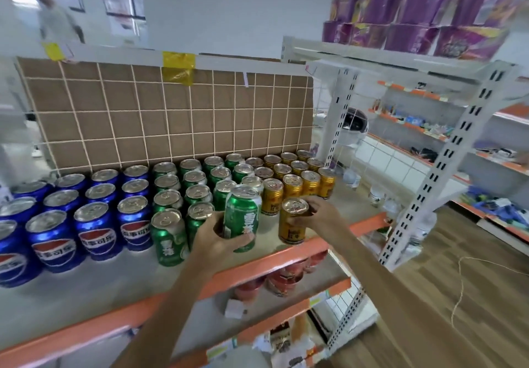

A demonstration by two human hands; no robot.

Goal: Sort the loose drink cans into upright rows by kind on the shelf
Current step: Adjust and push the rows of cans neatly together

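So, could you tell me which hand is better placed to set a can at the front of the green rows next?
The left hand. It already grips the green can, right beside the front green cans. The right hand holds a gold can in front of the gold rows.

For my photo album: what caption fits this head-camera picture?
Left hand grips a green can, right hand a gold can, before sorted rows on the shelf.

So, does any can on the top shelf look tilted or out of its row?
Yes. The green can held by the left hand leans, unlike the upright green rows. The gold can gripped by the right hand stands alone near the shelf edge, before the gold rows.
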